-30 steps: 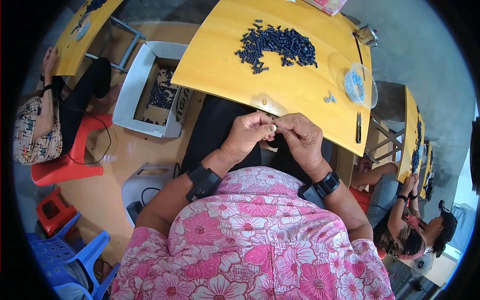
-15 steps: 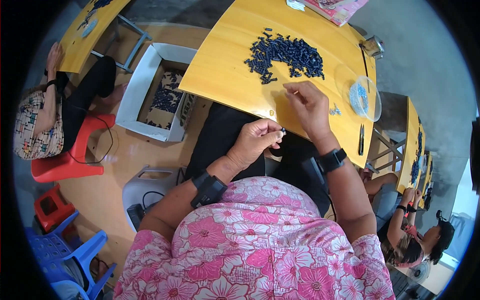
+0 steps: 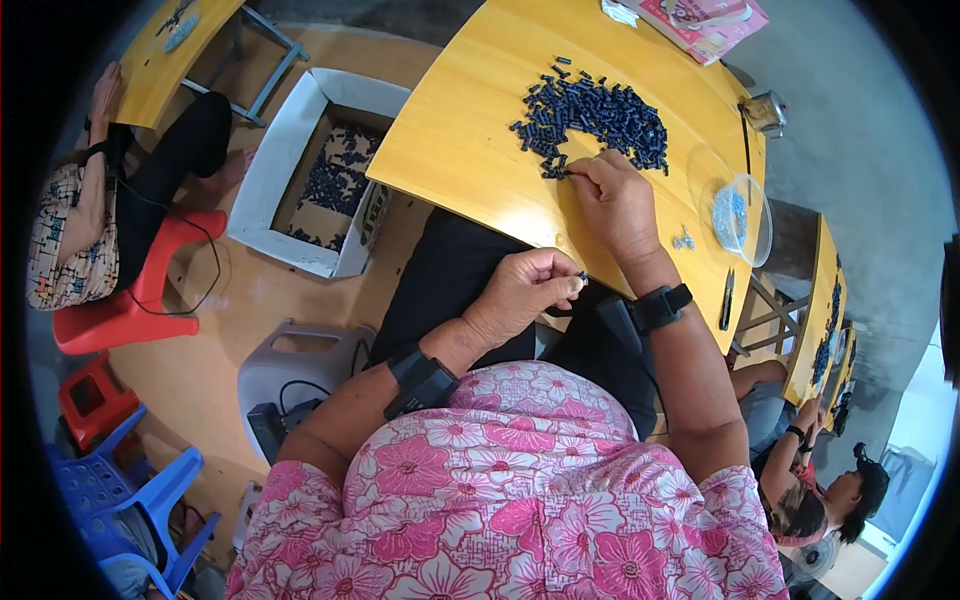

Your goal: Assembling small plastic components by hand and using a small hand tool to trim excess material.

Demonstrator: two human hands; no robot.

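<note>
My left hand, just off the table's near edge, pinches a small dark piece between thumb and forefinger. Over the yellow table, my right hand reaches to the near side of a pile of small dark-blue cylindrical parts. Its thumb and forefinger close on one of those parts at the pile's edge; the other fingers are curled. Right of this hand lie several tiny pale-blue pieces. A clear round tub holds more pale-blue pieces.
A slim black tool lies by the table's right edge. Behind it are a metal-looking jar and a pink box. On the floor at left, a white carton holds dark parts. Other people sit at tables on both sides.
My right hand has moved forward from above the table to the pile's near edge, its fingers now on a part. My left hand has shifted slightly right, still holding its small piece.
</note>
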